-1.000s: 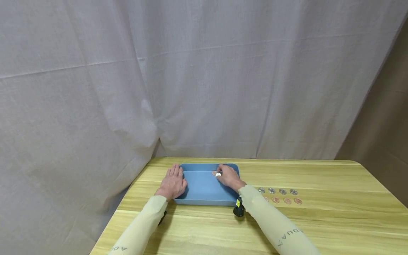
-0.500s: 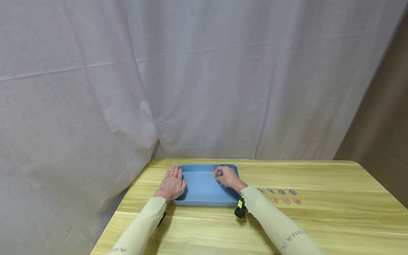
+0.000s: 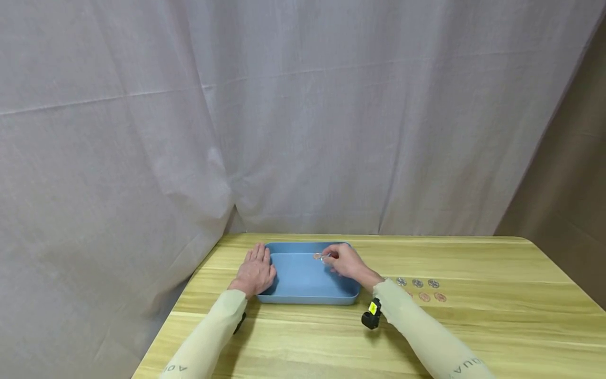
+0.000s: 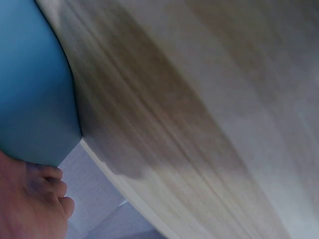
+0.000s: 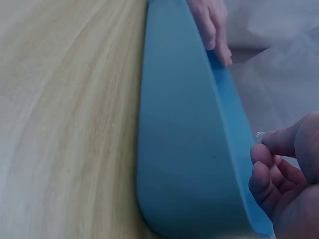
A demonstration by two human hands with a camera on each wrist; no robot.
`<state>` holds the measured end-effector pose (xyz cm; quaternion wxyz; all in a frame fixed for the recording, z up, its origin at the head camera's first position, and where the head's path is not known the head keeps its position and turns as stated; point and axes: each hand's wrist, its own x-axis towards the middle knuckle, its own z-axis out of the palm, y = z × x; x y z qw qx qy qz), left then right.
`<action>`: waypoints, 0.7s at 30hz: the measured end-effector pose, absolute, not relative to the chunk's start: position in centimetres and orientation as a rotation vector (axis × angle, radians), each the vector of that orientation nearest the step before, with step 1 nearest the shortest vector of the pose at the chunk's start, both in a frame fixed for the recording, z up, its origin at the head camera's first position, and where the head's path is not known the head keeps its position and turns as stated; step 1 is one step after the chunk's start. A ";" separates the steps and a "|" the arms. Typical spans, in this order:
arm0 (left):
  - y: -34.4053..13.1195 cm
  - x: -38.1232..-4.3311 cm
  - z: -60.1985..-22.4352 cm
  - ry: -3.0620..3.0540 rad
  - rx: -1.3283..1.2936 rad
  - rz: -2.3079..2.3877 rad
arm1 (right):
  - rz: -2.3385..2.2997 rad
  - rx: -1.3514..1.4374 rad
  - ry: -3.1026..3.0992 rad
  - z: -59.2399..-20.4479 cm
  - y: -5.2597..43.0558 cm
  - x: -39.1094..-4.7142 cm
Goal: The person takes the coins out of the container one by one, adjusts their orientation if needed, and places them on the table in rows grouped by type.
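A blue tray (image 3: pixel 303 281) lies on the table. My left hand (image 3: pixel 254 271) rests along its left rim, fingers straight and close together; part of it shows in the left wrist view, against the tray wall (image 4: pixel 37 99). Over the right part of the tray, my right hand (image 3: pixel 347 260) pinches a silver coin (image 3: pixel 324 258) between thumb and fingertips. The rim of that coin (image 5: pixel 260 135) peeks out at the fingertips in the right wrist view. Just left of it, a copper-coloured coin (image 3: pixel 317 256) lies at the tray's back.
Right of the tray, silver coins (image 3: pixel 417 283) form a row on the wooden table (image 3: pixel 473 337). Copper-coloured coins (image 3: pixel 424 297) line up in front of them, partly hidden by my right sleeve. A grey curtain (image 3: pixel 303 131) hangs behind the table.
My right hand and forearm have shifted slightly right, and the silver coin at its fingertips has turned from bright and face-on to tilted. My left hand stays in place.
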<state>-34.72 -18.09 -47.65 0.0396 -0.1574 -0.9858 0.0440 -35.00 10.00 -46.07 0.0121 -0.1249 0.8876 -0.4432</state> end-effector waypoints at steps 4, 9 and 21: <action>-18.1 -34.8 -47.6 -3.024 -0.482 0.130 | -1.371 -0.366 2.772 -45.5 11.1 -34.5; -18.1 -34.7 -47.5 -3.024 -0.481 0.123 | -1.370 -0.323 2.780 -44.6 12.5 -33.7; -18.2 -35.0 -47.8 -3.016 -0.485 0.099 | -1.339 -0.352 2.821 -43.2 15.9 -32.2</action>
